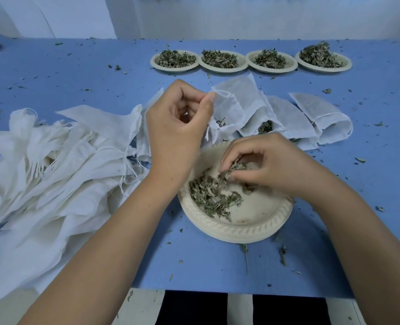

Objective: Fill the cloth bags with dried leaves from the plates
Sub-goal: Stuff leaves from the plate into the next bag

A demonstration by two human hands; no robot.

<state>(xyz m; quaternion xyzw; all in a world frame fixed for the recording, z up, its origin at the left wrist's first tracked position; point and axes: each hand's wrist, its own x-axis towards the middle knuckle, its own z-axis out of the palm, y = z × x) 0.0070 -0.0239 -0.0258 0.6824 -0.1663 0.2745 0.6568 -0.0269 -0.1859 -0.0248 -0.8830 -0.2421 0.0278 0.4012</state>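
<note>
A cream plate (248, 227) sits near the table's front edge with dried leaves (212, 195) in its left half. My right hand (271, 165) reaches into the plate and pinches a clump of leaves with curled fingers. My left hand (178, 127) is just above the plate's far left rim and pinches the mouth of a white cloth bag (229, 109), holding it up. Behind the plate lie three more bags (285, 116), some with leaves showing at their mouths.
A pile of empty white cloth bags (49, 165) with drawstrings covers the left of the blue table (370, 184). Several plates heaped with dried leaves (248, 61) line the back. Leaf crumbs are scattered over the table.
</note>
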